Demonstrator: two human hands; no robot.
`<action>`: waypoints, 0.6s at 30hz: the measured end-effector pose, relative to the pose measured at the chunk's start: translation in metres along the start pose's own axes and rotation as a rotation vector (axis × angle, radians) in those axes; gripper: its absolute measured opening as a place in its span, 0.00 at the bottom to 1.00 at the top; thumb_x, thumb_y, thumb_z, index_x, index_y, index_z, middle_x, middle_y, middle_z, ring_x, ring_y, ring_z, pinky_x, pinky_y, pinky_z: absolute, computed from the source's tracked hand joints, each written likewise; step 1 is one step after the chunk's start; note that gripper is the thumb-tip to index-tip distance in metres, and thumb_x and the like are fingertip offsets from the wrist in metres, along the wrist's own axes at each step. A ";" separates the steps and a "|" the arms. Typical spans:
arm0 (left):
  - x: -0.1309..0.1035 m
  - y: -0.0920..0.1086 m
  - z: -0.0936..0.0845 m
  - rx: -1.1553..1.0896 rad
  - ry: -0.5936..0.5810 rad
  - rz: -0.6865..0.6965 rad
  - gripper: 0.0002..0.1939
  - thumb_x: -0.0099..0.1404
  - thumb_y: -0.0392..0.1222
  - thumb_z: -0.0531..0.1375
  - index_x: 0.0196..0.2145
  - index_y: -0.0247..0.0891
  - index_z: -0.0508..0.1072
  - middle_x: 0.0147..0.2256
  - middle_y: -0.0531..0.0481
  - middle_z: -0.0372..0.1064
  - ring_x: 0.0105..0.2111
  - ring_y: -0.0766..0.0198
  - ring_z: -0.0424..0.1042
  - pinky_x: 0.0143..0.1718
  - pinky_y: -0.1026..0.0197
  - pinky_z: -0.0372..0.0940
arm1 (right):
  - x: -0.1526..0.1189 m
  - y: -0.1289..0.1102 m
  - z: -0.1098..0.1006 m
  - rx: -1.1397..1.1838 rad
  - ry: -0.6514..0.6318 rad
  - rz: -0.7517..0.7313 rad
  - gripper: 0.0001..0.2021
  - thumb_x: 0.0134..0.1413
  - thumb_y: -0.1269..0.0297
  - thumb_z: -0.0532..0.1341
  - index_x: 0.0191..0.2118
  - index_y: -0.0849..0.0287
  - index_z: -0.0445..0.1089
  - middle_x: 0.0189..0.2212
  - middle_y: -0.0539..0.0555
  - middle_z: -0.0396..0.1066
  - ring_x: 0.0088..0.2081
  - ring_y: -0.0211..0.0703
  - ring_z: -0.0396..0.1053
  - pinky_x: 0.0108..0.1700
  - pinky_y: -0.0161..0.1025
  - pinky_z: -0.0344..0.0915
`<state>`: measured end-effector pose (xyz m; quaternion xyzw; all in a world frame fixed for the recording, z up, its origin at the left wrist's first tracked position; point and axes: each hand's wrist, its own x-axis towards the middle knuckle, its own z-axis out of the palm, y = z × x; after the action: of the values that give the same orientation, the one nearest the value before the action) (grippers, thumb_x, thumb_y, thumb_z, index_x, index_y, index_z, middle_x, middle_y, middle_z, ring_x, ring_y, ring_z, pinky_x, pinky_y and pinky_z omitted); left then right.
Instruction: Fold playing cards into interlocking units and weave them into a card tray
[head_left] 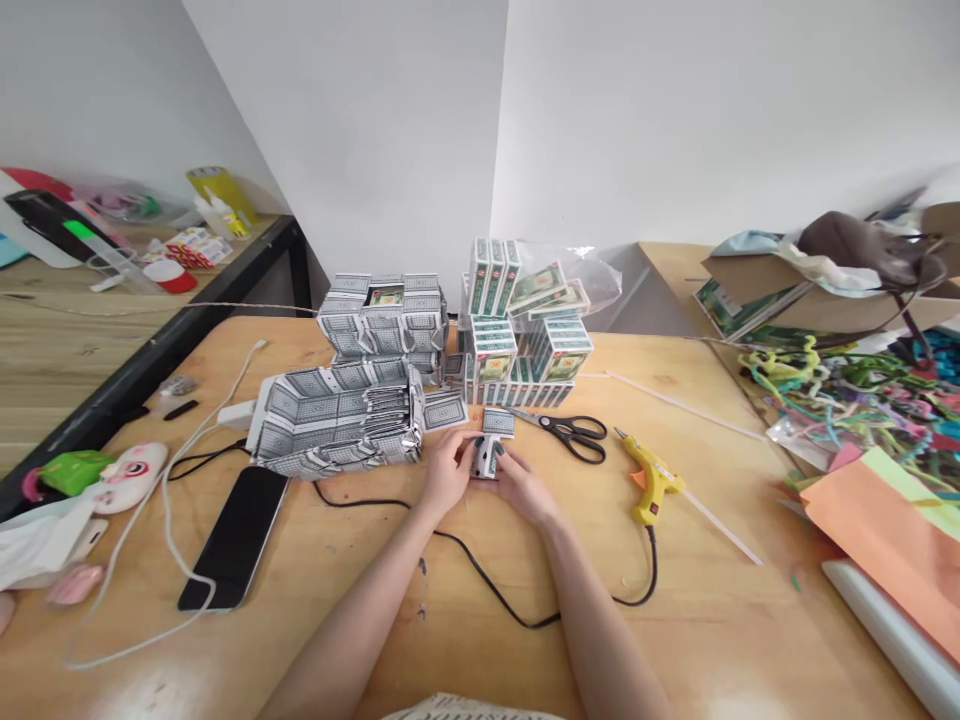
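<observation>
Just in front of the stacked card boxes, my left hand (446, 470) and my right hand (527, 488) meet over a small playing card piece (486, 458). Fingers of my left hand close on its left edge. From the right, my right hand grips the same piece, thumb on top. A patterned card back (498, 422) shows at its far end; I cannot tell whether it is a separate card. Close by on the left lies a tray-like structure built of folded cards (315, 410), with loose cards standing in its right end.
Behind stand a boxy card structure (386, 320) and green-white card boxes (491, 350). Black-handled scissors (574, 432) and a yellow glue gun (654, 482) lie right, its black cord running under my forearms. A phone (236, 540) lies left; colourful pipe cleaners (847, 400) pile up far right.
</observation>
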<state>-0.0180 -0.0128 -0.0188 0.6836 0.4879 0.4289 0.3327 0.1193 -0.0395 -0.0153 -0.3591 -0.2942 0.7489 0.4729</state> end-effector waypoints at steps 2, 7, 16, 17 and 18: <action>0.001 0.000 -0.001 -0.024 -0.004 0.049 0.11 0.62 0.34 0.51 0.40 0.40 0.70 0.44 0.46 0.67 0.47 0.60 0.65 0.48 0.54 0.61 | 0.001 0.002 0.002 0.044 -0.022 0.025 0.15 0.45 0.53 0.61 0.37 0.57 0.66 0.31 0.53 0.72 0.34 0.44 0.71 0.35 0.43 0.68; -0.001 -0.007 0.001 -0.092 -0.055 0.022 0.14 0.61 0.35 0.51 0.43 0.41 0.70 0.45 0.47 0.68 0.48 0.61 0.65 0.51 0.53 0.59 | 0.004 0.004 -0.001 0.110 -0.026 0.030 0.15 0.45 0.57 0.62 0.40 0.55 0.64 0.31 0.51 0.72 0.34 0.43 0.71 0.35 0.44 0.68; -0.004 -0.017 0.004 -0.241 0.234 -0.173 0.11 0.58 0.39 0.55 0.40 0.37 0.68 0.38 0.46 0.71 0.39 0.62 0.70 0.44 0.56 0.65 | 0.003 0.000 -0.003 0.063 -0.124 0.131 0.17 0.48 0.53 0.58 0.36 0.63 0.69 0.26 0.56 0.72 0.31 0.45 0.71 0.36 0.44 0.68; -0.004 -0.018 0.004 -0.278 0.253 -0.180 0.11 0.58 0.39 0.55 0.40 0.36 0.67 0.38 0.45 0.70 0.39 0.62 0.70 0.44 0.57 0.65 | 0.003 0.000 -0.004 0.073 -0.128 0.126 0.17 0.48 0.52 0.58 0.36 0.63 0.69 0.26 0.56 0.72 0.30 0.44 0.71 0.36 0.44 0.68; -0.003 -0.019 0.005 -0.301 0.262 -0.186 0.11 0.58 0.39 0.55 0.40 0.36 0.66 0.38 0.45 0.70 0.39 0.62 0.70 0.43 0.57 0.65 | 0.003 0.000 -0.005 0.082 -0.124 0.119 0.18 0.47 0.51 0.58 0.36 0.62 0.68 0.27 0.56 0.72 0.30 0.44 0.71 0.35 0.44 0.68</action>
<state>-0.0210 -0.0105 -0.0379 0.5165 0.5183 0.5496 0.4031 0.1223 -0.0363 -0.0188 -0.3092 -0.2703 0.8079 0.4227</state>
